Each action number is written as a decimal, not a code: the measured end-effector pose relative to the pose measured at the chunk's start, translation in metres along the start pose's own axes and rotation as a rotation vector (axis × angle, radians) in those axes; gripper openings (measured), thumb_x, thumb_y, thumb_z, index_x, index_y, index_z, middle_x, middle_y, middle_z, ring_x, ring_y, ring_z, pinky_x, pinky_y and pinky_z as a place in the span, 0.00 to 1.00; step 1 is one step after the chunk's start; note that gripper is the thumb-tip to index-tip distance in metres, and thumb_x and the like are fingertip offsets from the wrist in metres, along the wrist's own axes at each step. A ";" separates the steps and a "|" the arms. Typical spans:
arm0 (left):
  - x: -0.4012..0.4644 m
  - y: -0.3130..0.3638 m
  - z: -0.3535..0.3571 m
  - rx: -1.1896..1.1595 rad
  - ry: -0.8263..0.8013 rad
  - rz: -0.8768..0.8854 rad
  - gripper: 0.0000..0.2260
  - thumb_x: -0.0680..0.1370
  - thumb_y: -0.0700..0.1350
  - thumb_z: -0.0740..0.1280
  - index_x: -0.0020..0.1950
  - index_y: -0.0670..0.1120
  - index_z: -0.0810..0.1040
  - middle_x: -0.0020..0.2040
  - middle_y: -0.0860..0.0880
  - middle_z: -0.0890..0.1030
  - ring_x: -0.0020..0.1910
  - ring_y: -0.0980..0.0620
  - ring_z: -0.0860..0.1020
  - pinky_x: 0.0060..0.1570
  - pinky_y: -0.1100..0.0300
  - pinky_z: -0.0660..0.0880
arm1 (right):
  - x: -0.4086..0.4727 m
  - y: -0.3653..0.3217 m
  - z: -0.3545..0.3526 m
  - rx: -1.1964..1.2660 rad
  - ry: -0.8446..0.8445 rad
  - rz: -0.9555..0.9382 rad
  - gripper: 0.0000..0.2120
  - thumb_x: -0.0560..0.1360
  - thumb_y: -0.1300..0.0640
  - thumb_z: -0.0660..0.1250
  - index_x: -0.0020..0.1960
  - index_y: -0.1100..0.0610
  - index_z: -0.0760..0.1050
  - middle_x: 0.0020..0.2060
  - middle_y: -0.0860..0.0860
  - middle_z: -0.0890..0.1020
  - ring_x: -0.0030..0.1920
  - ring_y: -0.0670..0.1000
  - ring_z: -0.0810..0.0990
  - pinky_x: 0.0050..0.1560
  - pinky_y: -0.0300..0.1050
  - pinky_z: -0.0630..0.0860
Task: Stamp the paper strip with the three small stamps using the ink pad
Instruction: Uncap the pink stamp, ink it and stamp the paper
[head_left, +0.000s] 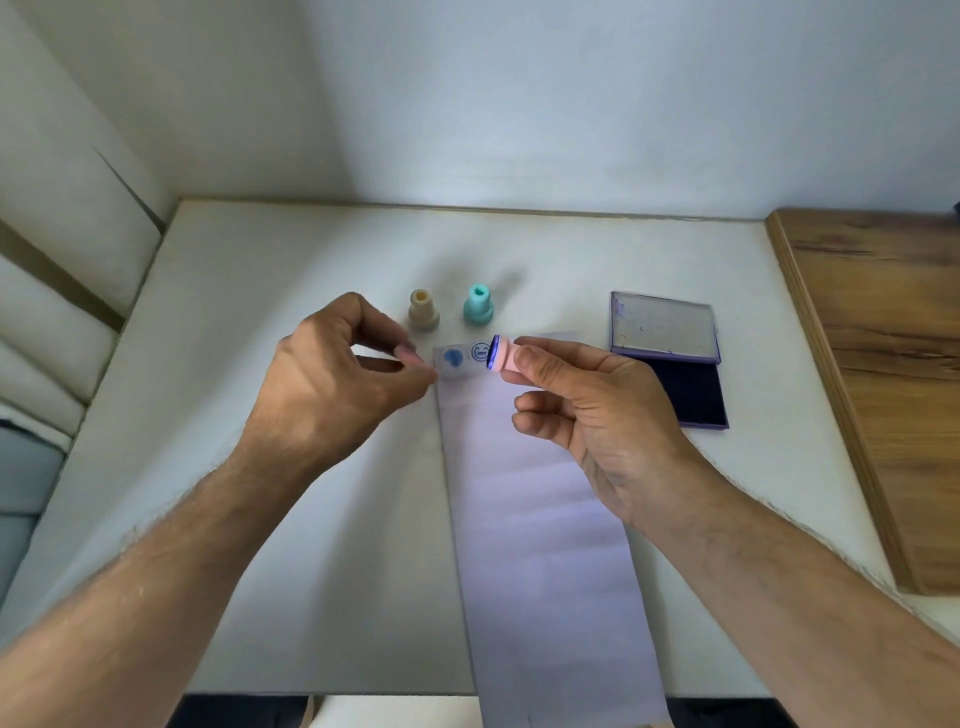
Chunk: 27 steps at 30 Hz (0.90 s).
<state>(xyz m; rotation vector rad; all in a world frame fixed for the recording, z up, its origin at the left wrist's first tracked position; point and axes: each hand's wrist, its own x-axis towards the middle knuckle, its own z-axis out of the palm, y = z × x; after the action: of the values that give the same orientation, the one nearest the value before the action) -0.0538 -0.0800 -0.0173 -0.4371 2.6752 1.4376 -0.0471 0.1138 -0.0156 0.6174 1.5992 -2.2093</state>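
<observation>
Head view looks down on a white table (311, 519) where a long paper strip (540, 545) runs from the near edge toward the far middle. At the strip's far end sit 2 blue prints: a solid blot (453, 357) on the left and a smiley face (479, 352) just right of it.

The right hand (587, 410) pinches a pink stamp (504, 355) between thumb and forefinger, holding it tipped on its side above the strip's far end, its inked blue face turned left, right beside the smiley print. The other fingers curl loosely under the palm.

The left hand (332, 374) hovers at the strip's far left corner with fingers curled, its fingertips (415, 358) drawn narrowly together; they seem to touch or pinch the paper's edge, though motion blur makes that hard to confirm.

Beyond the strip, 2 more stamps stand upright, a beige stamp (423, 312) on the left and a teal stamp (479, 306) near it on the right.

Right of the strip lies the ink pad (685, 389), an open case: its lid (665, 327) is folded back on the far side, and the near tray holds a dark blue pad. A wooden board (883, 364) borders the table's right side.
</observation>
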 end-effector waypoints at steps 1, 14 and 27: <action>-0.001 -0.001 0.000 0.071 -0.001 0.006 0.06 0.70 0.47 0.73 0.42 0.51 0.77 0.37 0.61 0.85 0.33 0.64 0.82 0.26 0.65 0.70 | 0.000 0.000 0.000 -0.002 -0.001 -0.001 0.07 0.73 0.63 0.73 0.49 0.64 0.84 0.41 0.58 0.84 0.29 0.49 0.78 0.33 0.40 0.80; -0.006 -0.022 -0.003 0.568 0.004 0.155 0.10 0.74 0.59 0.67 0.55 0.67 0.78 0.46 0.54 0.76 0.47 0.52 0.78 0.44 0.57 0.76 | -0.002 0.003 0.005 0.035 -0.030 0.026 0.11 0.70 0.64 0.74 0.52 0.64 0.83 0.40 0.57 0.83 0.30 0.49 0.78 0.33 0.40 0.79; 0.002 -0.025 -0.001 0.520 -0.059 0.213 0.09 0.74 0.51 0.72 0.53 0.59 0.81 0.45 0.57 0.76 0.45 0.54 0.76 0.43 0.60 0.71 | -0.011 0.003 0.010 0.246 -0.294 0.143 0.13 0.65 0.66 0.68 0.47 0.56 0.81 0.31 0.49 0.81 0.27 0.47 0.76 0.28 0.38 0.76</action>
<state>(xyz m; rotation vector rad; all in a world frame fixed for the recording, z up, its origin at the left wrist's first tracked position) -0.0491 -0.0943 -0.0373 -0.0675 2.9598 0.7137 -0.0375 0.1035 -0.0092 0.4301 1.1161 -2.2815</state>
